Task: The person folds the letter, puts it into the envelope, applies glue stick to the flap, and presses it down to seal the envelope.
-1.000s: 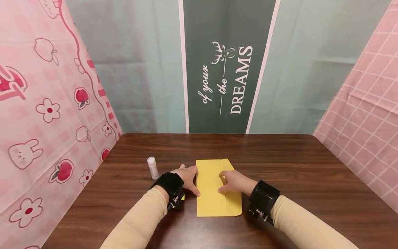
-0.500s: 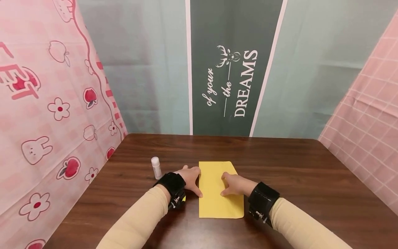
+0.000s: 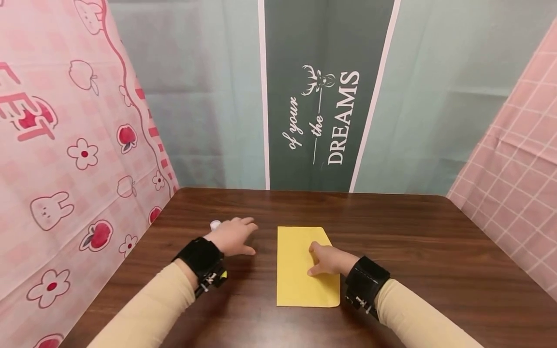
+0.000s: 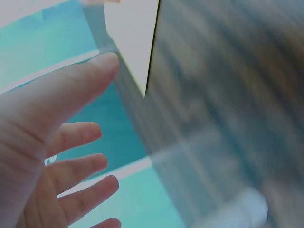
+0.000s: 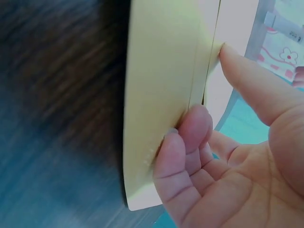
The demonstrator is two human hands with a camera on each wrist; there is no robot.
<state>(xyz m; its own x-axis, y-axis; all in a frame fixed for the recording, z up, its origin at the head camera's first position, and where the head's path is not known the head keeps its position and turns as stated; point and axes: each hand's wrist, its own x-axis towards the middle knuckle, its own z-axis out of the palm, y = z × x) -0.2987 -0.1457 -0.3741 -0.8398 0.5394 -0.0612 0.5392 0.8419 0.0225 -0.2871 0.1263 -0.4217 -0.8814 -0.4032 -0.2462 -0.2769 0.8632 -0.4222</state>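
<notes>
A yellow envelope (image 3: pixel 298 285) lies on the table, its cut-corner side to the right. My right hand (image 3: pixel 329 259) rests on it; in the right wrist view the bent fingertips (image 5: pixel 195 123) touch the envelope (image 5: pixel 161 85) by a fold or flap edge, and the thumb tip lies across that line. Left of the envelope, my left hand (image 3: pixel 231 237) is spread above the table and holds nothing. Behind it shows only the top of a white glue stick (image 3: pixel 215 224). Blurred, the glue stick (image 4: pixel 251 209) appears low in the left wrist view, apart from the fingers.
The dark wooden table (image 3: pixel 391 232) extends around the envelope on all sides. A green cloth (image 3: pixel 209 96) hangs behind it. Pink patterned cloths border the left side (image 3: pixel 100 203) and the right side (image 3: pixel 518 159).
My left hand has left the envelope's left edge and moved left, now partly covering the glue stick. The envelope's raised right side looks flatter than a second ago. My right hand stays on it.
</notes>
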